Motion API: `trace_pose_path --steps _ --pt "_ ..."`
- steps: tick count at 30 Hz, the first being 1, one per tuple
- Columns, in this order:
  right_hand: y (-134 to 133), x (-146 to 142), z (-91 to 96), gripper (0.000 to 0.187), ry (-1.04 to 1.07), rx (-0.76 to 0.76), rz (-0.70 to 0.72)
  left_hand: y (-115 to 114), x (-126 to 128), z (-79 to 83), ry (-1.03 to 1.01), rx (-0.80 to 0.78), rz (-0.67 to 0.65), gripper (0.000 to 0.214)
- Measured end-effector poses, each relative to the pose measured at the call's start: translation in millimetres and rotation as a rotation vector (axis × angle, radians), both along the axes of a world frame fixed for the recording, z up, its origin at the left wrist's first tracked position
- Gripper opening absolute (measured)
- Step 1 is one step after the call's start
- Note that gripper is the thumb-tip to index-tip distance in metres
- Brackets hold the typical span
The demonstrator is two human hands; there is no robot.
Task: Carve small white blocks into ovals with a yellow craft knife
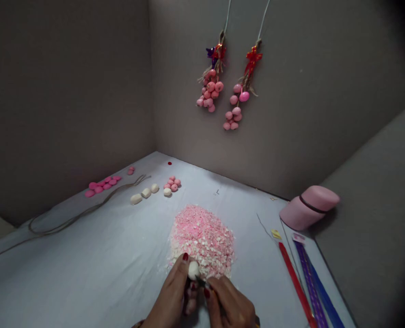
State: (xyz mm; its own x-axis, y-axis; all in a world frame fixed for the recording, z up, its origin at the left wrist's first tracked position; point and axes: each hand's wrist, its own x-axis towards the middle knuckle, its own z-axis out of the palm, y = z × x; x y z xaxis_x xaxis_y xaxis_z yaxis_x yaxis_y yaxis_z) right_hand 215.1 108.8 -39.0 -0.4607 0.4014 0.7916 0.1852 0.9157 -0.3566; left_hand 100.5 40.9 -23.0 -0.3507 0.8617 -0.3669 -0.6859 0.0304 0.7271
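My left hand (175,296) is closed round a small white foam piece (193,269), held at the near edge of a heap of pink and white shavings (202,239). Beside it, my right hand (231,307) grips a thin dark blade (201,282) whose tip touches the white piece. Both hands hover just above the pale cloth-covered table (103,255).
Several white foam lumps (145,193) and pink rounded pieces (172,183) lie farther back, with flat pink discs (101,186) and a brown cord (86,212) to the left. A pink case (308,207) and ribbon strips (308,282) lie right. Two pink clusters (223,93) hang on the wall.
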Motion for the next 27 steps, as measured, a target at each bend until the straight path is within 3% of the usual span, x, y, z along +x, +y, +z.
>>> trace_pose_path --steps 5,12,17,19,27 --pt "-2 -4 3.3 0.027 -0.082 0.094 -0.013 -1 1 2.5 -0.006 -0.015 0.011 0.051" --pt "-2 1 -1.5 0.025 -0.091 0.089 -0.065 -4 1 6.4 0.001 0.008 -0.015 0.049" --pt "4 7 -1.6 0.019 -0.133 -0.05 -0.07 -4 4 9.2 0.05 -0.009 -0.018 0.052" --pt "5 7 -0.8 0.017 -0.108 -0.084 -0.058 -4 4 10.3 0.02 -0.009 -0.018 0.053" --pt "-2 0 3.4 0.023 -0.105 0.032 -0.021 -1 0 13.0 -0.152 -0.068 0.002 0.057"
